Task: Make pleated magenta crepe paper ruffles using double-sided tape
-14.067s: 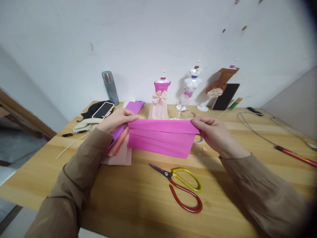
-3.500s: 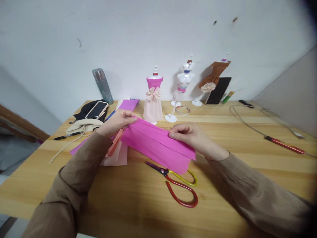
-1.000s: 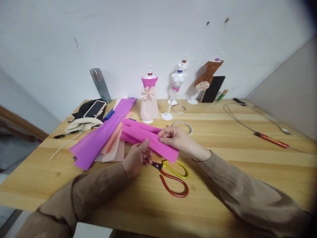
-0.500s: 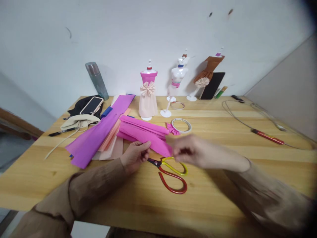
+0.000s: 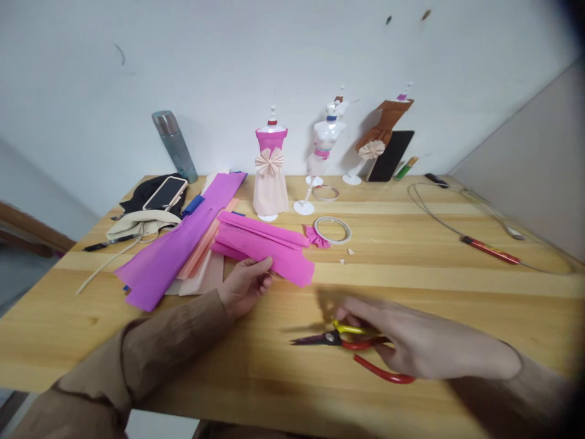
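My left hand [image 5: 249,285] pinches the lower edge of a bright pink sheet of crepe paper [image 5: 292,265], thumb on top. Further right and nearer to me, my right hand [image 5: 388,332] is closed around the handles of a pair of scissors [image 5: 331,339], one yellow and one red. Their dark blades point left and look nearly shut, clear of the paper. Just beyond the pink sheet lie a gathered pink scrap [image 5: 316,236] and a roll of tape [image 5: 333,230]. Small pale bits [image 5: 350,251] rest near the tape.
Purple crepe paper [image 5: 183,244] and peach strips lie left, beside a phone [image 5: 165,193] and a flask [image 5: 173,145]. Along the back stand a mini mannequin in a pink dress [image 5: 270,177], a white mannequin [image 5: 326,137] and one in brown [image 5: 386,122]. A red-handled tool [image 5: 489,249] lies right.
My right hand has picked up the scissors from beside the pink paper and moved them right and toward me. My left hand keeps its hold on the sheet. Small pale bits now show near the tape.
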`<state>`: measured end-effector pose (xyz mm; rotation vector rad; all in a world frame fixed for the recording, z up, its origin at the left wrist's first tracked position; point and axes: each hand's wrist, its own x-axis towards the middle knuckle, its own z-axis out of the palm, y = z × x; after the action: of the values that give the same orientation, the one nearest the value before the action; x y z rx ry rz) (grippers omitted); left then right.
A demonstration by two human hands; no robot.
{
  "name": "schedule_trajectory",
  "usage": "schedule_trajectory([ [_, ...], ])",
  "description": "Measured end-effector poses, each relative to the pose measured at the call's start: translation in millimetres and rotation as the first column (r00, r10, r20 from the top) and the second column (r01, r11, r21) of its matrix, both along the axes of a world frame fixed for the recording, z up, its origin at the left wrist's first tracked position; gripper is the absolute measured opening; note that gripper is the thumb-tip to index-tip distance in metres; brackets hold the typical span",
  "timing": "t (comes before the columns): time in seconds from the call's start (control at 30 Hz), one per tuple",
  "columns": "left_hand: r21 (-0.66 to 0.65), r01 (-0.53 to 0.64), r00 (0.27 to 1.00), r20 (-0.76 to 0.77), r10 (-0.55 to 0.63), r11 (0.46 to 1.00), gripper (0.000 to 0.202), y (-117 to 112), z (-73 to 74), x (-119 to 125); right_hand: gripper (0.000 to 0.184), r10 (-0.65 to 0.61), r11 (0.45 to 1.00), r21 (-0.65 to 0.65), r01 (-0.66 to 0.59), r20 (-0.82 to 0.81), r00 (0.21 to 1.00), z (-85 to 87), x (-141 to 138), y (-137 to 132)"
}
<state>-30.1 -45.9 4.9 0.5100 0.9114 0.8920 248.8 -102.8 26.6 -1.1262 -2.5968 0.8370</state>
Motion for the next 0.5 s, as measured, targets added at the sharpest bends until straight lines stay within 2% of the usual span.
schedule_trajectory([
  [0.07, -0.015, -0.019, 1.0, 0.016, 0.02, 1.0, 0.026, 0.2, -1.6, 0.9, 0.045, 0.005, 0.964, -0.266, -0.029, -0.088, 0.996, -2.9, 16.7, 2.8],
  [0.1, -0.018, -0.029, 0.999, 0.023, 0.029, 0.999, 0.024, 0.3, -2.5, 1.6, 0.048, -0.023, 0.94, -0.34, -0.032, -0.158, 0.987, -4.6, 24.1, 4.9],
  [0.17, -0.023, -0.048, 0.998, 0.038, 0.049, 0.999, 0.021, 0.2, -4.0, 2.9, 0.062, -0.092, 0.935, -0.355, 0.0, -0.243, 0.966, -6.6, 35.1, 11.2],
  [0.23, -0.031, -0.064, 0.996, 0.056, 0.066, 0.997, 0.018, -0.2, -5.0, 3.8, 0.067, -0.116, 0.967, -0.247, 0.055, -0.242, 0.963, -5.4, 39.7, 19.6],
  [0.3, -0.035, -0.075, 0.994, 0.076, 0.077, 0.997, 0.016, -0.8, -5.3, 4.3, 0.057, -0.138, 0.99, -0.053, 0.13, -0.195, 0.971, -0.9, 38.0, 28.5],
  [0.4, -0.035, -0.077, 0.992, 0.102, 0.08, 0.996, 0.015, -2.2, -4.5, 4.6, 0.048, -0.143, 0.959, 0.226, 0.173, -0.14, 0.98, 7.0, 30.7, 36.9],
  [0.5, -0.038, -0.071, 0.99, 0.117, 0.075, 0.997, 0.018, -3.2, -2.8, 4.8, 0.046, -0.161, 0.92, 0.347, 0.185, -0.099, 0.982, 8.1, 27.3, 35.3],
])
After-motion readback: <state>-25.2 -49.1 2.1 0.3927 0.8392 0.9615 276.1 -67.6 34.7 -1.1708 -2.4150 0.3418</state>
